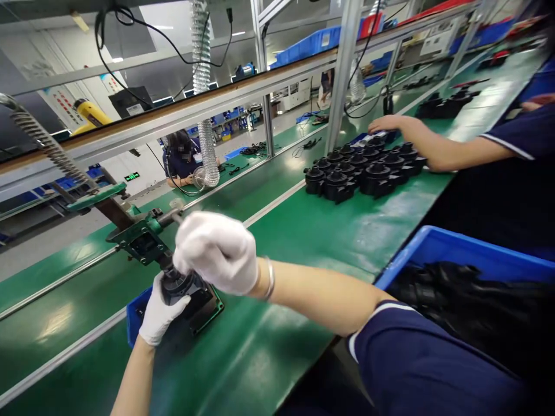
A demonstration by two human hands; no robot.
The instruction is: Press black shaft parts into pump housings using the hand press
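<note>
My right hand (pixel 217 249), in a white glove, is closed in a fist around the lever handle (pixel 170 216) of a green hand press (pixel 139 234). Under the press head a black round plastic part (pixel 176 284) sits on the green fixture base (pixel 207 309). My left hand (pixel 159 312), also gloved, wraps its fingers around the left side of that black part. The press's spring arm (pixel 47 144) rises to the upper left.
A small blue tray (pixel 134 320) lies under the fixture. A blue bin (pixel 459 248) of black parts stands at my right. Several black parts (pixel 359 170) are grouped further along the green bench, where a co-worker's hand (pixel 388 123) reaches. Another person sits across the conveyor.
</note>
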